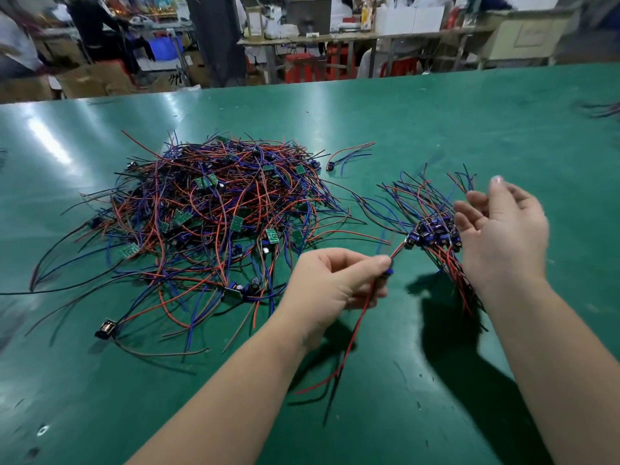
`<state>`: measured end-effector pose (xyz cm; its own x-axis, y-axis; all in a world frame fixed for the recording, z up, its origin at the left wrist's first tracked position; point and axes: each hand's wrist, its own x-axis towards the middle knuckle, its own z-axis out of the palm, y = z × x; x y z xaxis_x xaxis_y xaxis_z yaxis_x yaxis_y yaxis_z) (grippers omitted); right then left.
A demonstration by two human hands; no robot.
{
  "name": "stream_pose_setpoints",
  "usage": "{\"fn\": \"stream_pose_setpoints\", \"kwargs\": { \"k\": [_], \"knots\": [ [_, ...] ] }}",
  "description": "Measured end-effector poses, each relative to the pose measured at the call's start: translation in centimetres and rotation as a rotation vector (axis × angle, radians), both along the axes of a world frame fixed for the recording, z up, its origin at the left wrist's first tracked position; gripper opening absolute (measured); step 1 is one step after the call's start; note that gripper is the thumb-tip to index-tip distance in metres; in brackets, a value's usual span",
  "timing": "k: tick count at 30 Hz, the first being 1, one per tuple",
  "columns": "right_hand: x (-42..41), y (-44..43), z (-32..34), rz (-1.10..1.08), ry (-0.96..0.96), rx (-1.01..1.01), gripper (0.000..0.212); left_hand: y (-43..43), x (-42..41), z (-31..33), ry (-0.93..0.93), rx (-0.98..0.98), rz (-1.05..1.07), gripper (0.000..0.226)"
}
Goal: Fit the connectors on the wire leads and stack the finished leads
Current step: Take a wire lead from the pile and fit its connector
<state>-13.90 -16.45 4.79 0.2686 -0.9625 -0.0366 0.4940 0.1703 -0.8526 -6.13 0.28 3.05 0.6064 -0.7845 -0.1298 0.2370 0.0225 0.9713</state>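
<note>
A big tangled heap of red, blue and black wire leads [214, 216] with small green boards lies on the green table [436, 129] at centre left. A smaller stack of leads [432, 233] with dark blue connectors lies to the right. My left hand [335, 280] pinches one lead [355, 333] near its blue connector; its red and black wires hang down toward me. My right hand [503, 229] hovers over the stack, fingers relaxed and spread, holding nothing.
One loose lead [349, 154] lies beyond the heap, and a black connector [105, 328] sits at the heap's near left edge. More wires [604, 109] show at the far right edge. Workbenches, boxes and a person stand past the table's far edge.
</note>
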Motion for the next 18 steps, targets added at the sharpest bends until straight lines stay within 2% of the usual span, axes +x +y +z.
{"fn": "stream_pose_setpoints", "kwargs": {
  "k": [2,5,7,11,14,16,18],
  "knots": [
    [0.0,0.8,0.4,0.164,0.085,-0.111,0.009,-0.1,0.5,0.1,0.068,-0.058,0.106,0.015],
    [0.0,2.9,0.1,0.629,0.332,-0.538,0.024,-0.1,0.9,-0.1,0.077,-0.094,0.156,0.017],
    [-0.1,4.2,-0.1,0.761,0.446,-0.720,0.028,-0.1,1.0,-0.3,0.036,-0.084,0.142,0.017],
    [-0.3,3.8,0.1,0.573,0.484,-0.888,0.018,-0.2,1.2,-0.5,0.030,-0.100,0.113,0.024],
    [-0.9,2.1,0.9,0.408,0.425,-0.879,0.018,-0.4,0.8,-0.6,-0.032,-0.079,0.108,0.028],
    [-1.6,0.2,1.3,0.196,0.406,-0.834,0.018,-0.4,0.8,-0.9,-0.159,-0.016,0.150,0.018],
    [-2.4,-1.9,1.5,-0.030,0.491,-0.831,0.015,-0.4,1.1,-1.6,-0.397,0.082,0.205,0.011]
  ]
}}
